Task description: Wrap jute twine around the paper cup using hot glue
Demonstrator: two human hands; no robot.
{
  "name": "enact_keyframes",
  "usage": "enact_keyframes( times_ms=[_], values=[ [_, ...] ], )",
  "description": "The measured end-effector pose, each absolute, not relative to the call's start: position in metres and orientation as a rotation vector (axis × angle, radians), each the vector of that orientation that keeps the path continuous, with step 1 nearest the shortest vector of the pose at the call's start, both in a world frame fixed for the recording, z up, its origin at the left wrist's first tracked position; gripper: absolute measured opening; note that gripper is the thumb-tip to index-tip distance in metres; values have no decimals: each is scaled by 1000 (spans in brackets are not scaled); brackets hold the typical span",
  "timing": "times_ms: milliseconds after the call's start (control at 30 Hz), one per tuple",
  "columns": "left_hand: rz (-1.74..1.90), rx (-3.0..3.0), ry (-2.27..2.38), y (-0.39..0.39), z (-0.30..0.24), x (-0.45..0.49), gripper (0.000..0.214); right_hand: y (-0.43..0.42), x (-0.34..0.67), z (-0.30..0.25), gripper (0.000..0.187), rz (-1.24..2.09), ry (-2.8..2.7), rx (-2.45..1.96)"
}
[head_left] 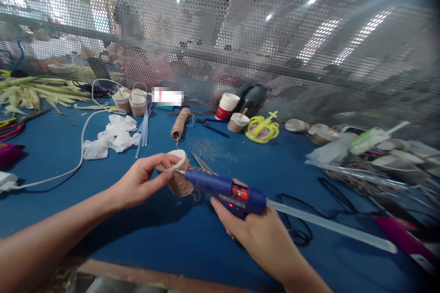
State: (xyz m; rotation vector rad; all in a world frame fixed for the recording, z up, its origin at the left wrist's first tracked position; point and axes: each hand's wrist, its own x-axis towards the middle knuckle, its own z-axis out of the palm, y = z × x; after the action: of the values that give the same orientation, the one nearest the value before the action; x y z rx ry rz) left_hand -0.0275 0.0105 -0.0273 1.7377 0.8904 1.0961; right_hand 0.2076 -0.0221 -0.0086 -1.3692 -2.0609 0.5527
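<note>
Pinched by its rim, a small paper cup (182,184) wrapped in brown twine hangs tilted from my left hand (144,178). My right hand (254,229) is wrapped round a blue hot glue gun (223,187), whose red light is lit and whose long clear glue stick (330,226) sticks out at the back. The gun's nozzle is at the cup's rim, by my left fingertips; whether it touches, I cannot tell. Behind the gun lies a pair of scissors (202,163), partly hidden. A spool of twine (180,123) rests beyond the cup, with a strand running toward it.
White crumpled cloth (115,135) and clear glue sticks (145,128) lie at left, near twine-wrapped cups (138,103). Beyond stand a red-and-white paper cup (227,106) and a yellow crown-shaped piece (263,128). A black cord (302,233) loops at right. Perforated metal (206,32) closes the back.
</note>
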Motion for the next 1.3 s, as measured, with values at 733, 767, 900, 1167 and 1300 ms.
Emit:
enact_keyframes(
  times_ms=[733, 767, 900, 1167, 1300],
  values=[
    [1098, 1685, 692, 10, -27, -31, 15, -14, 206, 11, 34, 683, -1881, -1483],
    [1100, 1686, 685, 10, -27, -31, 15, -12, 205, 12, 35, 732, -1863, -1491],
    [1103, 1723, 716, 11, -27, -32, 15, 2, 209, 12, 24, 1033, -1668, -1449],
    [1146, 1744, 860, 17, -26, -34, 19, 52, 225, -6, 18, 959, -1364, -1633],
    [1166, 1767, 881, 18, -28, -35, 17, 76, 230, -19, 23, 952, -1376, -1843]
  ],
)
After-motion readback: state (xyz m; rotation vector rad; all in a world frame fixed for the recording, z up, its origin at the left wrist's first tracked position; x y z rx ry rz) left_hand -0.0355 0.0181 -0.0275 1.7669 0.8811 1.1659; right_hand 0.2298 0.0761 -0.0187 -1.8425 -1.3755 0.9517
